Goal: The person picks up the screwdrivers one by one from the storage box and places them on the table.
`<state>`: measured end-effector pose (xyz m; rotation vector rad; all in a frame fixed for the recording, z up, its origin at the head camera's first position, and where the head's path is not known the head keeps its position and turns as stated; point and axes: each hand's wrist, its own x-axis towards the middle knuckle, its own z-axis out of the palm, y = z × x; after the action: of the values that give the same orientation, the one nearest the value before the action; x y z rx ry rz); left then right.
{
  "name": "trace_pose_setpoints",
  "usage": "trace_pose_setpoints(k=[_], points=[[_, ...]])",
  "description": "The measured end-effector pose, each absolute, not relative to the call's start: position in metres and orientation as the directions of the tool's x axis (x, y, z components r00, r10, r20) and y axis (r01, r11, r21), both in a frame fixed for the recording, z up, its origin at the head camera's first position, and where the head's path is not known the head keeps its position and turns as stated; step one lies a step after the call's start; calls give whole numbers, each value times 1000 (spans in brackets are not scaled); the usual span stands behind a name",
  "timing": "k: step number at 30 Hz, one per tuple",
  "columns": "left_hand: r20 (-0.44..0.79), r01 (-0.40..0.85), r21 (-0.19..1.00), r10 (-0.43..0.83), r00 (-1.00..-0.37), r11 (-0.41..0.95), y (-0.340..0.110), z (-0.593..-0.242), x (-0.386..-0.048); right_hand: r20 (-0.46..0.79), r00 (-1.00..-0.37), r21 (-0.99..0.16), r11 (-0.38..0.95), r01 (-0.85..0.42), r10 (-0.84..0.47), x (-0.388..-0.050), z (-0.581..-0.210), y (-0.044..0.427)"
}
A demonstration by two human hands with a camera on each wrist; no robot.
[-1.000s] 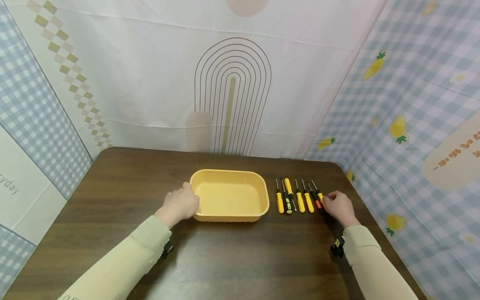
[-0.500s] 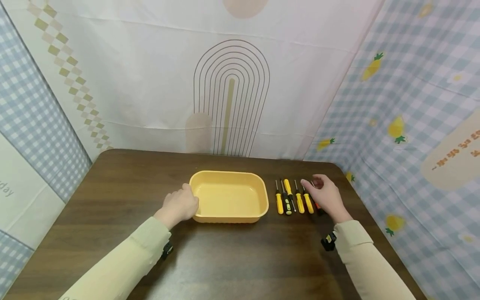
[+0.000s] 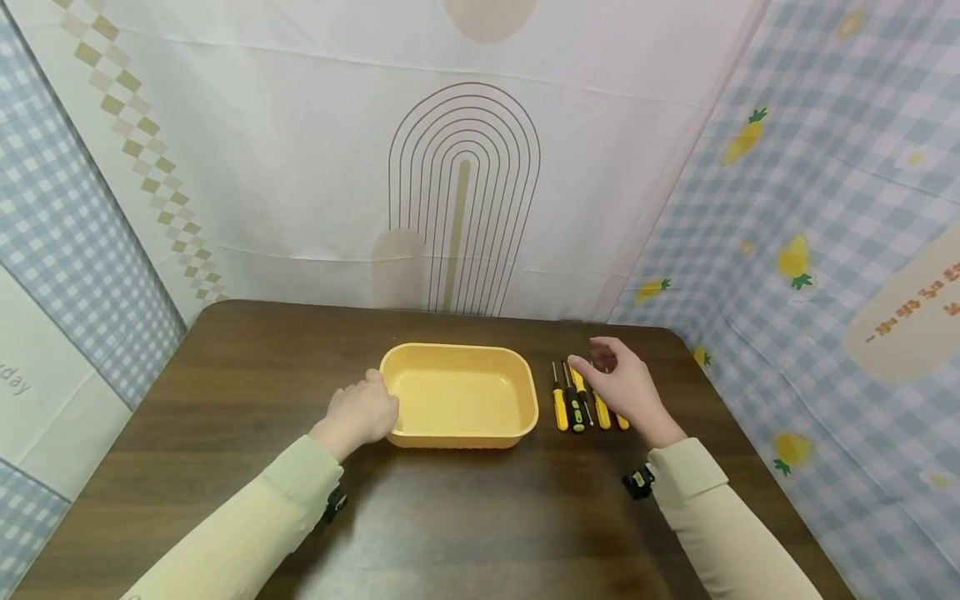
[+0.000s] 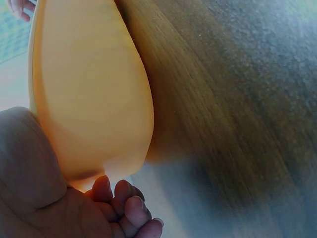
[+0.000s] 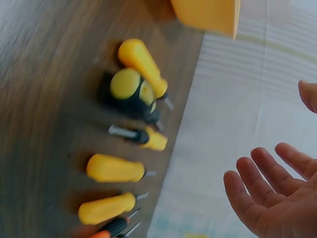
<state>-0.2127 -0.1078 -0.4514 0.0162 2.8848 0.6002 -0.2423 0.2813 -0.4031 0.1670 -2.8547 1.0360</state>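
A yellow plastic basin (image 3: 457,404) sits on the table, and my left hand (image 3: 358,414) grips its left end. In the left wrist view the thumb is at the rim and the fingers (image 4: 131,208) curl at the wall. To the basin's right lies a row of screwdrivers, among them a yellow one (image 3: 560,410) and a black one with yellow-green marks (image 3: 576,415). My right hand (image 3: 626,385) hovers over the row's right part, hiding some of it. The right wrist view shows its palm bare and fingers spread, beside a yellow-handled screwdriver (image 5: 115,168) and a black-and-orange one (image 5: 113,227).
The dark wooden table (image 3: 480,517) extends in front of the basin and to both sides. Behind it hangs a pale cloth (image 3: 300,167) with printed arches. A blue checked cloth (image 3: 825,333) hangs along the right side.
My right hand has lifted from the rightmost screwdriver and moved left over the row, its fingers opening. My left hand stays on the basin, which has not moved.
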Motion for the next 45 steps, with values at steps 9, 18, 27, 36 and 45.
trace_pose_setpoints(k=[9, 18, 27, 36, 45], points=[[-189, -31, 390, 47, -981, 920, -107, -450, -212, 126, -982, -613, 768, -187, -139, -238, -394, 250], [-189, -37, 391, 41, -981, 920, -107, -451, -213, 102, -965, -620, 743, -252, -242, -236, -396, 223], [-199, -42, 392, 40, -979, 919, -107, -451, -213, 69, -942, -636, 713, -295, -329, -235, -409, 196], [-195, -38, 389, 42, -980, 920, -108, -451, -213, 50, -886, -598, 697, -396, -460, -232, -421, 166], [-178, -24, 388, 49, -983, 921, -108, -452, -213, -68, -824, -546, 712, -441, -563, -239, -432, 142]])
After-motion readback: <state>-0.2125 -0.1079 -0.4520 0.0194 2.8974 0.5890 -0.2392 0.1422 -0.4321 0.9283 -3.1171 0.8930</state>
